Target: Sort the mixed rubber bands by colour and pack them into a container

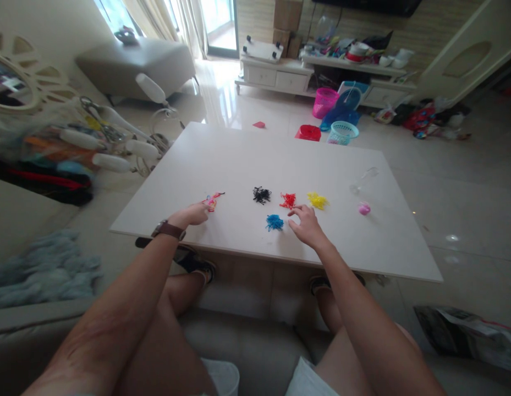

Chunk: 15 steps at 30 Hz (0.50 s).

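My left hand (195, 214), with a brown-strapped watch on the wrist, has its fingers bent together at the edge of a small mixed-colour bunch of thin bands (212, 201). Whatever is between those fingertips is hidden. My right hand (307, 224) hovers with thumb and fingers apart, its fingertips by the red pile of thin bands (287, 200); nothing shows in its grasp. Around it lie a blue pile (274, 222), a yellow pile (318, 201) and, farther left, a black pile (262, 194). They look like small rubber bands.
The piles lie on a white table (238, 159). At its right are a pink ball-like object (364, 209) and a clear plastic piece (364, 180). Beyond the far edge stand a red stool or bin (308, 132) and a light-blue basket (343, 132). A white lamp (127, 148) adjoins the left side.
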Available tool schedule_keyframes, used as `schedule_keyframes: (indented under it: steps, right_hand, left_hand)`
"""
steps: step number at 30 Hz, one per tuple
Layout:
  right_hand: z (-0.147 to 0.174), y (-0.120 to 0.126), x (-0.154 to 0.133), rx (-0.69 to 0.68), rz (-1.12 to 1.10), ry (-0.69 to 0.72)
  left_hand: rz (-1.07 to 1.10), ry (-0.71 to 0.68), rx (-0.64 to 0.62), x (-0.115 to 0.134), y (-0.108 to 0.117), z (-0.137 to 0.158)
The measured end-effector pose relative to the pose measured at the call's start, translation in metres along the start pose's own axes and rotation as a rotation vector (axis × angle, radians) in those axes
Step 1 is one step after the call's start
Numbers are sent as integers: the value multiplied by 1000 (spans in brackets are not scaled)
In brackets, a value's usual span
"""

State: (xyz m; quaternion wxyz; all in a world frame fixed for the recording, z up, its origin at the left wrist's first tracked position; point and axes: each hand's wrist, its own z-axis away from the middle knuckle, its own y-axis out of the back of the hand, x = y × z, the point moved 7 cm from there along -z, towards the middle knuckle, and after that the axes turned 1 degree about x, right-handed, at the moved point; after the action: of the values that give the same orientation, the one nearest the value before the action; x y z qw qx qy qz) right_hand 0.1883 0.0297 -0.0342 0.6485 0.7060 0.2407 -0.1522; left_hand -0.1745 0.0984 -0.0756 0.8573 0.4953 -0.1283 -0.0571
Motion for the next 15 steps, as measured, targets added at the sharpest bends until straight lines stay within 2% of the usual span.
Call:
schedule_keyframes:
  steps: [3, 7, 15]
  right_hand:
    - [1, 0, -1, 0, -1, 0]
    - [1, -4, -2, -3, 1, 3]
    - [0, -12, -4, -44, 19, 32]
  left_hand:
    - [38, 87, -24, -8, 6, 3]
    - [129, 166, 13, -15, 14, 9]
    - [169, 64, -81, -5, 1, 8]
